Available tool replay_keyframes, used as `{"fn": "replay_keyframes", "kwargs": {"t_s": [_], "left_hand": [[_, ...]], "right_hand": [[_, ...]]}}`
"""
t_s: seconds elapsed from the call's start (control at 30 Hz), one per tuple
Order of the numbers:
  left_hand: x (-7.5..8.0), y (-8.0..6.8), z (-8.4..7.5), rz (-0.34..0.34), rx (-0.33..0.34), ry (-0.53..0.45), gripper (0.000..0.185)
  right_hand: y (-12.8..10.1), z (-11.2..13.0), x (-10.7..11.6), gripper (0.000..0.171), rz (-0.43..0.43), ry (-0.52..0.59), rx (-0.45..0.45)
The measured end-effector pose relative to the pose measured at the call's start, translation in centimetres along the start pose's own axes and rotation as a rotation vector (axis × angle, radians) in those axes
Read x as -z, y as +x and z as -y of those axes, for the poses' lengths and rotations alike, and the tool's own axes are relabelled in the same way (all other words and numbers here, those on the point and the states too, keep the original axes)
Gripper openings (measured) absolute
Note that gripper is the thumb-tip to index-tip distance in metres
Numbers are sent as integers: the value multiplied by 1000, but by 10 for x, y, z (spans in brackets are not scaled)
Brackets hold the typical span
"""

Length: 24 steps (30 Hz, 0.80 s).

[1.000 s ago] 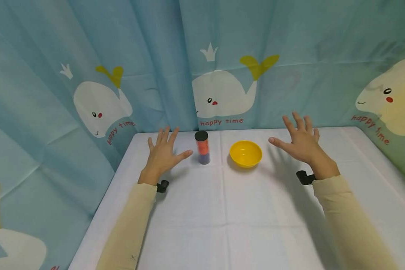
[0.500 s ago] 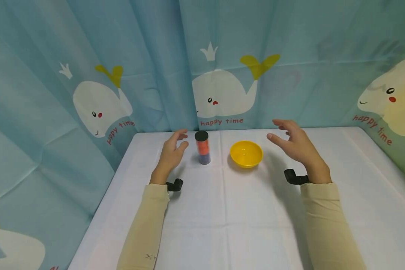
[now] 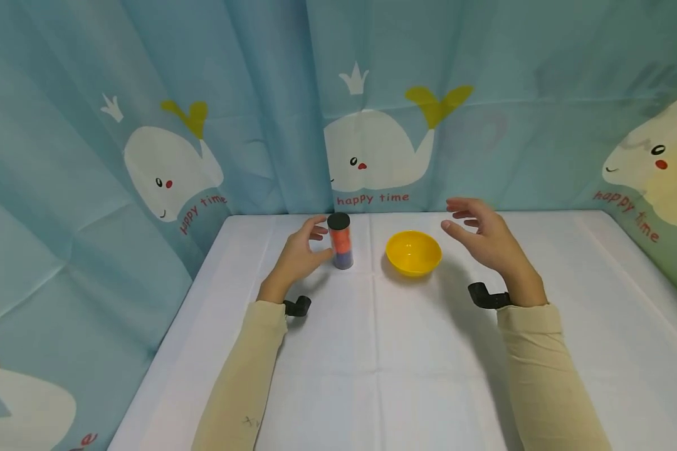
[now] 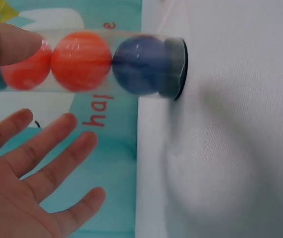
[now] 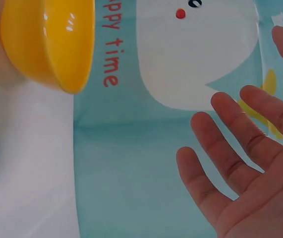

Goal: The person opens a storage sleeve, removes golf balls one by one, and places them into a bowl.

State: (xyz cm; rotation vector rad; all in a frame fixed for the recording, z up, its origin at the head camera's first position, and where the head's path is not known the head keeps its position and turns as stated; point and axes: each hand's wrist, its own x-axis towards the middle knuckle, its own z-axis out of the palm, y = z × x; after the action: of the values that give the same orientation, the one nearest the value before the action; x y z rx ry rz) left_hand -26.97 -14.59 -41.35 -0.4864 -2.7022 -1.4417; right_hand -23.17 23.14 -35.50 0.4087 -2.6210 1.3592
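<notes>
A clear tube with a black lid stands upright on the table, two orange balls and a dark blue ball inside it. My left hand is at the tube's left side, its thumb overlapping the tube in the left wrist view and its other fingers spread apart from it. To the right of the tube sits a yellow bowl. My right hand hovers just right of the bowl, fingers relaxed and slightly bent, holding nothing; in the right wrist view the bowl lies off beyond the fingertips.
A white cloth covers the table. Behind it and along the left hangs a blue curtain printed with whales, meeting the table's back edge close behind the tube and bowl. Each wrist wears a black camera mount.
Both hands have gone from widely spread fingers to a looser bend. My left hand has moved right, up to the tube; my right hand has shifted a little left toward the bowl.
</notes>
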Motion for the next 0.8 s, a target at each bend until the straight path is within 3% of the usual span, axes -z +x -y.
{"fn": "replay_keyframes", "kwargs": {"t_s": [0.57, 0.8], "left_hand": [[-27, 5, 4, -67, -12, 29, 57], [-33, 5, 6, -76, 14, 9, 47]], "right_hand": [[4, 1, -21, 46, 40, -13, 25], [7, -2, -35, 44, 67, 0, 57]]}}
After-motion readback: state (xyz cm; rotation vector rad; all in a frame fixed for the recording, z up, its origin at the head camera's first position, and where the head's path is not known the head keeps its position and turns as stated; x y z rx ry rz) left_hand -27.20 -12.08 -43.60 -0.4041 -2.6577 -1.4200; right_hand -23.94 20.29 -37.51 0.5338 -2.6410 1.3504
